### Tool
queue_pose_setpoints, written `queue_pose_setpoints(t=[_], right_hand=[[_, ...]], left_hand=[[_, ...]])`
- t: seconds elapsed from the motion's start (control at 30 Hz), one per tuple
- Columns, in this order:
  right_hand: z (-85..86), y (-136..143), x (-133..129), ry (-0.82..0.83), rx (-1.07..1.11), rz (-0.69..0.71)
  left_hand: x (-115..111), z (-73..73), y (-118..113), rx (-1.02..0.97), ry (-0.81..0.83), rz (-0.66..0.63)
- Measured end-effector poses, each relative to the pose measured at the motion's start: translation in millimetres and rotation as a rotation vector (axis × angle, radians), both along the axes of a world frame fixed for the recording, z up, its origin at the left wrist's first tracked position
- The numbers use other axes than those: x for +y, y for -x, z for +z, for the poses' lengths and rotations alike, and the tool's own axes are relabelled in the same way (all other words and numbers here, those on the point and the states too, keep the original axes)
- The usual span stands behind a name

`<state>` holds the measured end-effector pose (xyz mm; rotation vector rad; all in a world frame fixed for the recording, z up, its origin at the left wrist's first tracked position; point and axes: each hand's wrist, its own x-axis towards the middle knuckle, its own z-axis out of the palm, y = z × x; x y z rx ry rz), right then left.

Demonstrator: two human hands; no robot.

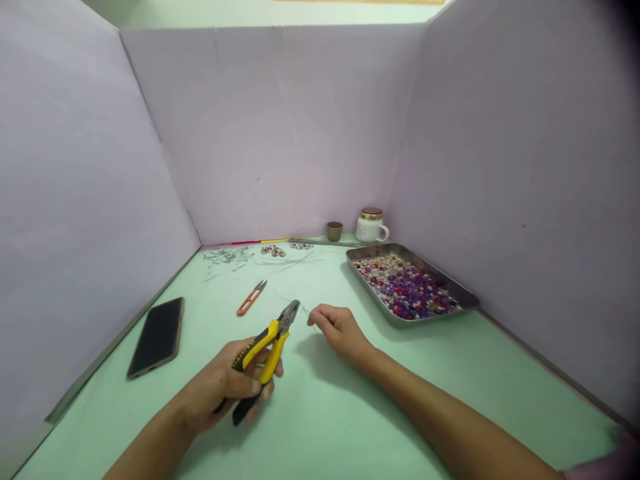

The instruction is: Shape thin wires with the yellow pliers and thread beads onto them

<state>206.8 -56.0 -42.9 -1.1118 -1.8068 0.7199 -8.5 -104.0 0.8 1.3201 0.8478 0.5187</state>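
Observation:
My left hand [235, 380] is wrapped round the handles of yellow-and-black pliers [273, 350], whose jaws point up and to the right. Thin wire [306, 309] runs from close by the jaw tips to my right hand [337, 328], which pinches it between thumb and fingers. Whether the jaws touch the wire I cannot tell. Beyond the pliers lie orange-handled thread snips [251, 298], blades pointing away from me.
A metal tray [370, 288] of mixed beads stands at right. A phone [157, 338] lies at left. Toward the back are wire pieces [230, 256], beaded pieces [273, 251], a small brown cup [335, 231] and a lidded white mug [369, 229]. Pale panels [280, 133] enclose the table.

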Motion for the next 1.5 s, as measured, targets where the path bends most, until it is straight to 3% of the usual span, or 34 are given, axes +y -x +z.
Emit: queue_pose_setpoints(t=[0.1,0.27,0.37,0.53,0.6,0.7,0.83,1.13,1.33,1.5], right_hand=[[1.3,-1,-2,-0.013,0.051,0.035],[-3.4,1,-2,-0.032,0.012,0.010],[-5.0,2,-2,-0.029,-0.015,-0.009],[1.7,5,-10,-0.047,-0.036,0.027],[5.1,6,-12,-0.037,-0.017,0.033],[7.0,6,-10,0.069,0.072,-0.015],[3.8,5,-1,0.389,0.279,-0.055],[4.3,-1,4,0.749,0.669,0.025],[4.0,0,1,0.709,0.614,0.144],[3.8,5,-3,0.704,0.555,0.167]], left_hand=[[-2,-1.6,1,-0.332,0.208,-0.068],[-2,-2.7,1,-0.306,0.216,-0.013],[1,-4.9,-1,-0.088,0.108,0.055],[12,-17.1,1,0.363,-0.421,0.380],[16,-18.3,4,0.432,-0.470,0.435],[18,-12.0,10,0.380,-0.231,0.372],[14,0.4,10,0.227,-0.021,0.249],[5,5.0,4,0.205,-0.026,-0.074],[0,6.0,-3,0.309,-0.062,-0.220],[-4,8.4,-7,0.347,-0.140,-0.225]])
